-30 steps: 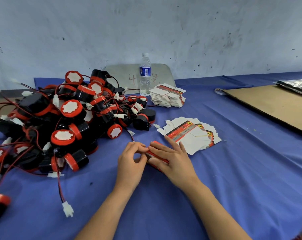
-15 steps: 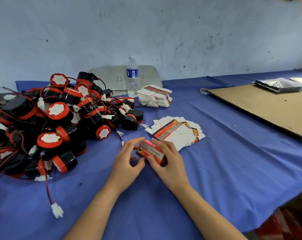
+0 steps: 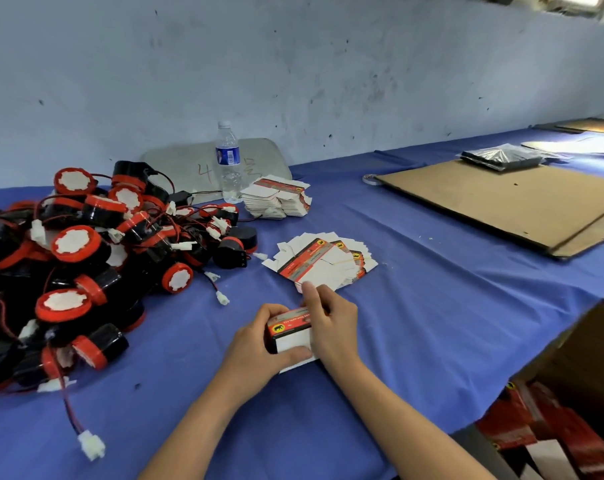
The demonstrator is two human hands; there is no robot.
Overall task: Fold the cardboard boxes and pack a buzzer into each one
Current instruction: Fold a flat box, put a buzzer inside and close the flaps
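A small red and white cardboard box (image 3: 290, 336) stands formed on the blue cloth between both hands. My left hand (image 3: 255, 351) grips its left end, thumb along the white face. My right hand (image 3: 331, 325) curls over its right end and top. Just beyond lies a fanned heap of flat box blanks (image 3: 323, 265), and a neater stack of blanks (image 3: 276, 200) sits farther back. A big pile of black and red buzzers (image 3: 86, 258) with red wires and white plugs fills the left side.
A water bottle (image 3: 228, 164) stands at the back before a grey board (image 3: 259, 157). A brown cardboard sheet (image 3: 501, 199) lies at the right with a black bag (image 3: 501, 157) on it. Below the table edge, a carton (image 3: 570, 393) holds red boxes.
The flat piece under my hands has been raised into a box shape and drawn nearer to me. The head view has swung to the right.
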